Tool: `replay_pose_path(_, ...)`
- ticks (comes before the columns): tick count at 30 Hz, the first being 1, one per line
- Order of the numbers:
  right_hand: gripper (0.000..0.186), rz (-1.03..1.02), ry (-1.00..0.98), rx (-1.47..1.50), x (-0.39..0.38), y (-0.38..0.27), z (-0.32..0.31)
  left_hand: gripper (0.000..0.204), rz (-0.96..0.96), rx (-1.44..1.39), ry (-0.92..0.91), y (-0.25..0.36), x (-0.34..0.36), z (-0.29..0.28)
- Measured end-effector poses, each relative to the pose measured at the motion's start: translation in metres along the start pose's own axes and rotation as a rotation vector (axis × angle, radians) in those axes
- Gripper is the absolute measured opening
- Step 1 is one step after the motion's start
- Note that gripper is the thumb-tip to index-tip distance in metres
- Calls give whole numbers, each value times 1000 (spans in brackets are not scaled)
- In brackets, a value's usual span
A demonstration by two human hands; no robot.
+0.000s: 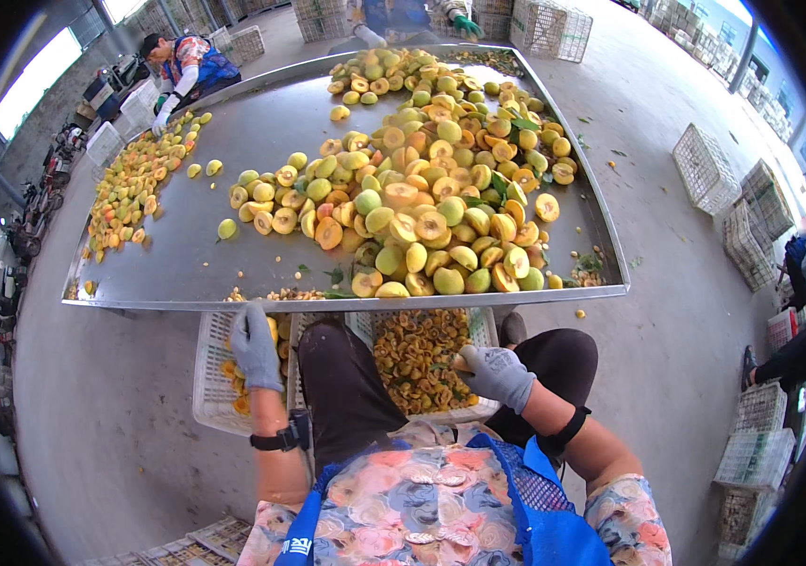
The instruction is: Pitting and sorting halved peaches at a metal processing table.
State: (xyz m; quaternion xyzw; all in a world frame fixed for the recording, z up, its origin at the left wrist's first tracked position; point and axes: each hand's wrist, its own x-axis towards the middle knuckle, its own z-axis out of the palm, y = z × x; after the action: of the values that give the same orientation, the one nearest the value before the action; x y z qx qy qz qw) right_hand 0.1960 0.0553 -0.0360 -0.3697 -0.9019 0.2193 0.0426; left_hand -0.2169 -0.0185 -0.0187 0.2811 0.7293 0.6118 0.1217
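My left hand, in a grey glove, is at the near edge of the metal table, above the left white crate. Its fingers are together and bent. A yellow fruit piece shows beside the thumb; whether the hand grips it is unclear. My right hand, also gloved, is closed on a small tan piece whose kind I cannot make out. Under it stands a white crate with brownish fruit scraps. A heap of halved yellow-green stone fruit, many with pits showing, covers the table's right part.
The metal table has a raised rim. More fruit halves lie along its left side, near a gloved co-worker. Another person's green-gloved hand is at the far edge. Crates stand on the floor at right.
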Motion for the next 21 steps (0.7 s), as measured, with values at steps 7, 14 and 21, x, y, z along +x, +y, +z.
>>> replay_pose_path(7,31,78,-27,163,16,-3,5,34,197,595,-389,60,-2,81)
replay_pose_path(14,28,99,64,279,10,-10,-5,63,104,1055,-814,41,2,180)
replay_pose_path(21,26,128,36,302,0,-23,-9,45,232,350,-567,17,-12,146)
